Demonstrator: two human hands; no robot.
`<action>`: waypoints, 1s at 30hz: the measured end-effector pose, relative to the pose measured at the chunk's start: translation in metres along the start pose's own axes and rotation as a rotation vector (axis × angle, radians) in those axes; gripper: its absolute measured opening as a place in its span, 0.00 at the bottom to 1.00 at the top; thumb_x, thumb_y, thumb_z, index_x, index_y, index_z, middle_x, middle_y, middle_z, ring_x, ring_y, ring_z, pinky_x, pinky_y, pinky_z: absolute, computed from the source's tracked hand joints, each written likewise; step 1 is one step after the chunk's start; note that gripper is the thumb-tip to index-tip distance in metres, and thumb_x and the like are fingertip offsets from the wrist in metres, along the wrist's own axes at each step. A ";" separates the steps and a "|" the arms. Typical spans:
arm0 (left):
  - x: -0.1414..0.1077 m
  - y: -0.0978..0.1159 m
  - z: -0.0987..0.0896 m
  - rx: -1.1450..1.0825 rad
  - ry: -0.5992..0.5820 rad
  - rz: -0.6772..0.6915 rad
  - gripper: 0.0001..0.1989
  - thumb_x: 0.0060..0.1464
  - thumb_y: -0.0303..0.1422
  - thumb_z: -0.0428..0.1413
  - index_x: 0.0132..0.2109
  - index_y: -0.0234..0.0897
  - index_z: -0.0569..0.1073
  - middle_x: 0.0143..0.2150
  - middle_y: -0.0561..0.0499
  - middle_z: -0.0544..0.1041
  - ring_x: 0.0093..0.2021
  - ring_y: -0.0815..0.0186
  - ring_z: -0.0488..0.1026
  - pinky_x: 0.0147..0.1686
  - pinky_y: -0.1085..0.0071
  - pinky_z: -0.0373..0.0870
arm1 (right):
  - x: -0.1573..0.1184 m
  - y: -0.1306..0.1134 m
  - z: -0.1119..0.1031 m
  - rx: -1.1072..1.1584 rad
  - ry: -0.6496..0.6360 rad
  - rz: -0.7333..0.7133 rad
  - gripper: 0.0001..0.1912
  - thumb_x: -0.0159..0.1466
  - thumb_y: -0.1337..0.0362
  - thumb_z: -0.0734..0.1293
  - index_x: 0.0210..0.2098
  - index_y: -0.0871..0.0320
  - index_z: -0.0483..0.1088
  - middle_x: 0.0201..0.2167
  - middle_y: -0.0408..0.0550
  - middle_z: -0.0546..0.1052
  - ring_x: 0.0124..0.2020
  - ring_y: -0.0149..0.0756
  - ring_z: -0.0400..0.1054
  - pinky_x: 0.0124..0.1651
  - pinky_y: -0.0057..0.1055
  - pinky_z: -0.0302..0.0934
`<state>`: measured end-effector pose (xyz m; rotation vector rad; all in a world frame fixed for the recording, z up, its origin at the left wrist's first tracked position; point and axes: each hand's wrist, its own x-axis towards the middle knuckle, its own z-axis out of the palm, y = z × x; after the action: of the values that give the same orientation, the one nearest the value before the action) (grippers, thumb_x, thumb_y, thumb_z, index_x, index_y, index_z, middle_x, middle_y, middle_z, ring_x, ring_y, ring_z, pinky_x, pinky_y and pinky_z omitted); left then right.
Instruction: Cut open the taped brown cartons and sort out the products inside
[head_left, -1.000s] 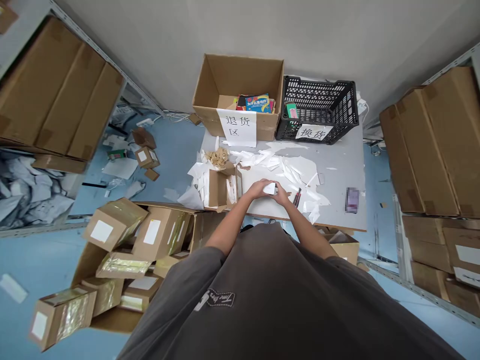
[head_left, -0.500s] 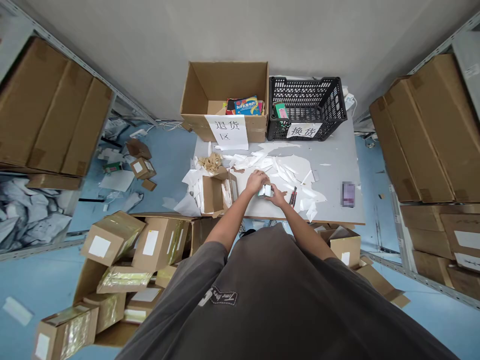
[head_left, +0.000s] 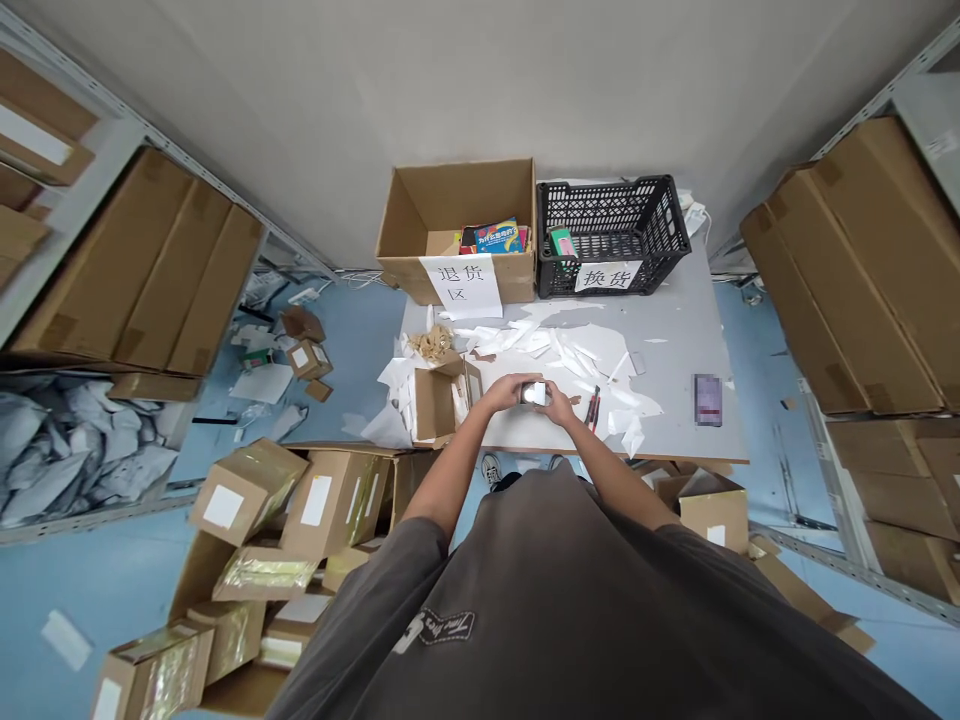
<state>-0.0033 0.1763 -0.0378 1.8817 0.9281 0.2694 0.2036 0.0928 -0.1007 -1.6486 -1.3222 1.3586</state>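
Between my two hands, over the front of the table (head_left: 675, 430), is a small white box (head_left: 534, 393); its printing is too small to read. My left hand (head_left: 508, 391) grips its left side with fingers closed round it. The right side is gripped by my right hand (head_left: 556, 403). To the right of my right hand lies a red and black box cutter (head_left: 593, 408). An opened cardboard box (head_left: 431, 405) stands left of my left hand, with white paper around it. Torn white paper scraps (head_left: 570, 352) cover the table just beyond my hands.
At the back stand a large cardboard box (head_left: 397, 275) with books inside and a black plastic crate (head_left: 551, 275) holding a small green and pink item. Right lies a purple phone-like object (head_left: 707, 400). Taped parcels (head_left: 322, 500) fill a carton at lower left; shelves flank both sides.
My left hand has moved from the top of the small box to its left side, leaving the white top showing. The camera view has shifted slightly.
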 end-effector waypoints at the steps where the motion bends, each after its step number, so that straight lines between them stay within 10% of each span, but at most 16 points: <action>1: -0.004 -0.004 0.002 0.046 -0.019 0.027 0.45 0.45 0.22 0.60 0.72 0.43 0.74 0.73 0.45 0.75 0.74 0.50 0.70 0.76 0.48 0.62 | 0.000 -0.001 0.000 0.012 -0.001 0.008 0.47 0.49 0.63 0.80 0.66 0.49 0.65 0.63 0.55 0.79 0.66 0.54 0.73 0.69 0.52 0.65; 6: -0.018 -0.012 0.025 0.075 0.021 0.012 0.56 0.42 0.22 0.64 0.79 0.39 0.60 0.81 0.37 0.59 0.81 0.45 0.56 0.76 0.47 0.62 | -0.003 -0.018 -0.007 0.065 -0.087 0.037 0.44 0.52 0.62 0.76 0.67 0.51 0.65 0.67 0.56 0.75 0.68 0.52 0.69 0.71 0.49 0.63; 14: -0.018 0.003 0.040 -0.013 0.181 -0.133 0.45 0.47 0.27 0.70 0.72 0.42 0.68 0.73 0.41 0.71 0.71 0.48 0.72 0.70 0.52 0.71 | -0.003 -0.058 -0.012 -0.200 0.193 0.114 0.30 0.57 0.60 0.73 0.57 0.53 0.66 0.57 0.58 0.80 0.52 0.50 0.79 0.60 0.47 0.71; 21: -0.013 -0.001 0.041 0.010 0.161 -0.064 0.41 0.45 0.28 0.73 0.67 0.39 0.72 0.67 0.40 0.77 0.68 0.47 0.74 0.69 0.50 0.69 | -0.030 -0.052 -0.032 -0.246 0.092 -0.114 0.13 0.68 0.62 0.61 0.49 0.53 0.73 0.58 0.56 0.79 0.62 0.46 0.74 0.65 0.45 0.69; 30: -0.011 -0.006 0.043 0.026 0.139 -0.106 0.45 0.44 0.28 0.72 0.69 0.36 0.68 0.71 0.37 0.73 0.69 0.46 0.72 0.71 0.50 0.67 | -0.006 -0.064 -0.016 -0.477 0.054 0.008 0.21 0.53 0.54 0.83 0.42 0.55 0.80 0.77 0.59 0.64 0.66 0.64 0.70 0.62 0.53 0.70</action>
<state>0.0094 0.1408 -0.0619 1.8488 1.1263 0.3285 0.1997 0.1094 -0.0364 -1.9807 -1.7012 1.0418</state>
